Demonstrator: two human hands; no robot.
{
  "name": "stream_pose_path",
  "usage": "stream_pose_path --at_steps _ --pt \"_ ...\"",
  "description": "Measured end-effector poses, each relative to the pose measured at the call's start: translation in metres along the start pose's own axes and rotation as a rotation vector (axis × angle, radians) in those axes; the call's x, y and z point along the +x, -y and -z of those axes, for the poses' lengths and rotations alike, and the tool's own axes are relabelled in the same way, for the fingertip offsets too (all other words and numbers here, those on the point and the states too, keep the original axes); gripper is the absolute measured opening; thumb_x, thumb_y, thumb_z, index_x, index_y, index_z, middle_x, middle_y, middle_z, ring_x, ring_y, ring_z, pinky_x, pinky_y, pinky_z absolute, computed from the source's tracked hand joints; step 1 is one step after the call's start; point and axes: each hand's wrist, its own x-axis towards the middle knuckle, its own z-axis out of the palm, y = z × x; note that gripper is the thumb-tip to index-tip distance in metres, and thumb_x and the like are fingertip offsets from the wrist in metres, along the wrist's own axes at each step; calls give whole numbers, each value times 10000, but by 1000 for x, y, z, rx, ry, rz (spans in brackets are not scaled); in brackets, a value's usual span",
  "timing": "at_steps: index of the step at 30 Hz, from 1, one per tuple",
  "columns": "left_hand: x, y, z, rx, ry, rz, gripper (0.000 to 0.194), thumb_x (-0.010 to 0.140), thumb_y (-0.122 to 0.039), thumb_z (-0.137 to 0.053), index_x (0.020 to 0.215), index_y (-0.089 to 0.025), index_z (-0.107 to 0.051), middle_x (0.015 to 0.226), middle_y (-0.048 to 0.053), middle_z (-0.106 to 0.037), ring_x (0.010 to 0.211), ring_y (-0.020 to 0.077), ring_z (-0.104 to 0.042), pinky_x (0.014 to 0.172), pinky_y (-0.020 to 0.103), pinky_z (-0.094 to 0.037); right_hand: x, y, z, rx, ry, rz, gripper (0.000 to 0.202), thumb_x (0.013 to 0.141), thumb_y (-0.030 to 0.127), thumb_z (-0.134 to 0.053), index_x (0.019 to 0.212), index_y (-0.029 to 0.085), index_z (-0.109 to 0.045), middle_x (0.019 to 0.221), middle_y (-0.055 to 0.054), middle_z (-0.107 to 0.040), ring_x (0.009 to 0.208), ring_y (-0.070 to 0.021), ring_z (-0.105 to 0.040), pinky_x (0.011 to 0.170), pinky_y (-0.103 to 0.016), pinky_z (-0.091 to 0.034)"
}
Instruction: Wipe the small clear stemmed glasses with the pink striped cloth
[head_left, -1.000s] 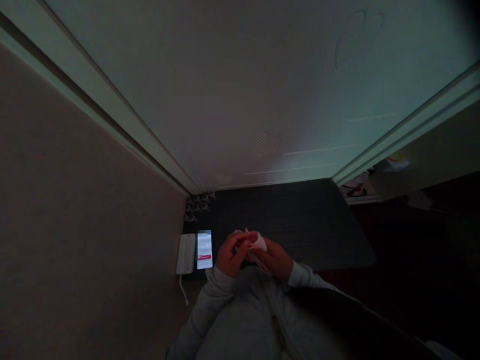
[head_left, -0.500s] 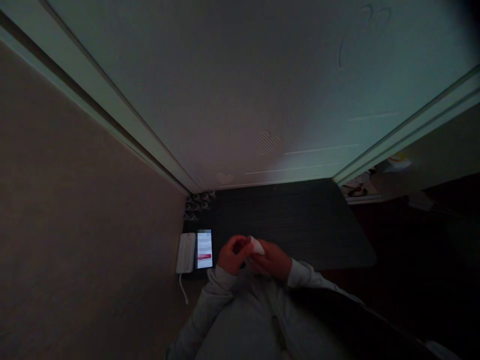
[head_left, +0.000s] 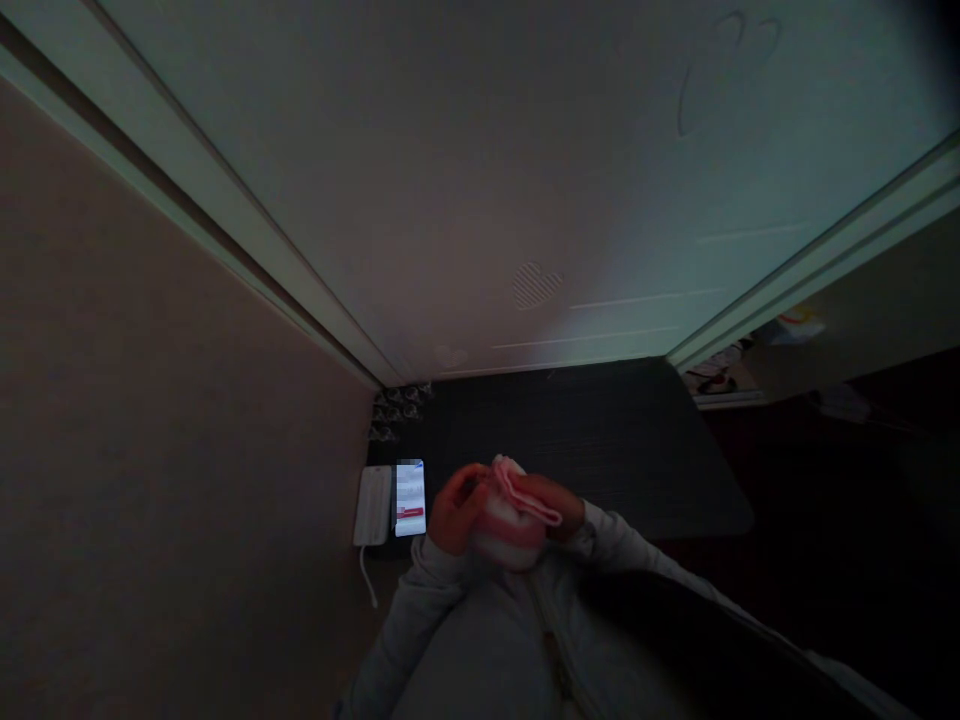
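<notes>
Close to my body I hold a soft pink-and-white striped cloth (head_left: pixel 510 540), bunched up and sock-like, though its exact kind is hard to tell in the dim light. My left hand (head_left: pixel 454 512) has its fingers curled and pinches the cloth's left side. On the other side, my right hand (head_left: pixel 561 503) grips it near a folded pink edge that hangs over the fingers. The fingertips are partly hidden by the cloth. Left of my left hand, a phone (head_left: pixel 409 500) lies with its screen lit.
Beside the phone is a white power strip (head_left: pixel 372 505) with a cord dangling over the edge. Several small clear objects (head_left: pixel 397 405) stand in the dark table's (head_left: pixel 600 430) back left corner. A pale panel (head_left: pixel 450 200) with heart patterns rises behind the table, and a wall (head_left: pixel 187 450) bounds the left.
Much more of the cloth now shows: its pink stripes and folded edge have come out between my hands, where a small white patch showed before. My left hand has shifted slightly left.
</notes>
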Motion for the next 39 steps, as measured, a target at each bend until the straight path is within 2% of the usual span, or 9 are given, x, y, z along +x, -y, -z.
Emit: stream_pose_path --at_steps 7,12,17,20,23,28,33,36,39 --pt "18 17 20 52 -264 -67 313 574 -344 -668 811 -156 -589 801 25 -625 765 145 -571 734 271 -433 21 -18 27 -123 -194 96 342 695 449 -539 764 122 -615 721 -73 -659 628 -157 -602 618 -282 -466" --pt "24 22 35 74 -314 -85 343 570 -371 -665 826 -157 -585 767 18 -622 702 129 -570 649 255 -447 26 -22 47 -337 -285 198 378 723 451 -493 858 120 -616 740 -76 -655 667 -194 -601 645 -343 -469" --pt "25 25 32 80 -309 -64 332 578 -390 -646 798 -156 -559 724 9 -611 678 129 -572 600 248 -447 28 -21 53 -629 -366 395 336 651 345 -602 951 195 -617 1040 -66 -581 1016 -242 -487 916 -410 -334" --pt "24 25 27 96 -292 -54 309 579 -372 -645 780 -156 -553 720 11 -610 685 134 -575 605 252 -448 29 -27 55 -768 -355 459 331 611 266 -630 938 214 -628 1116 -72 -535 1091 -249 -423 975 -430 -258" --pt "23 24 24 117 -277 -54 293 570 -346 -653 769 -158 -549 705 2 -599 690 133 -575 635 256 -447 28 -37 54 -858 -305 465 270 640 231 -594 907 219 -632 1037 -74 -575 1012 -235 -484 932 -441 -313" --pt "20 27 18 160 -237 -53 279 542 -285 -680 751 -155 -549 690 -15 -573 671 118 -556 663 254 -441 16 -39 41 -921 -215 440 243 727 235 -517 958 198 -585 876 -56 -597 802 -173 -555 754 -346 -444" --pt "18 43 8 196 -122 -11 311 528 -233 -696 790 -145 -551 734 6 -575 695 129 -559 663 260 -446 5 -28 21 -971 -173 464 430 685 272 -592 1092 175 -493 850 -45 -574 676 -144 -519 664 -302 -447" --pt "18 53 2 194 -54 37 381 527 -212 -702 856 -145 -522 784 27 -583 738 144 -572 680 271 -454 5 -25 17 -1006 -189 464 403 677 239 -588 1064 167 -502 898 -57 -575 709 -149 -516 684 -295 -430" --pt "21 61 -1 183 -23 72 471 490 -197 -726 900 -150 -498 782 26 -586 725 148 -585 673 282 -467 7 -28 22 -1010 -234 429 332 677 210 -570 1004 165 -533 807 -38 -581 678 -146 -515 660 -281 -419"
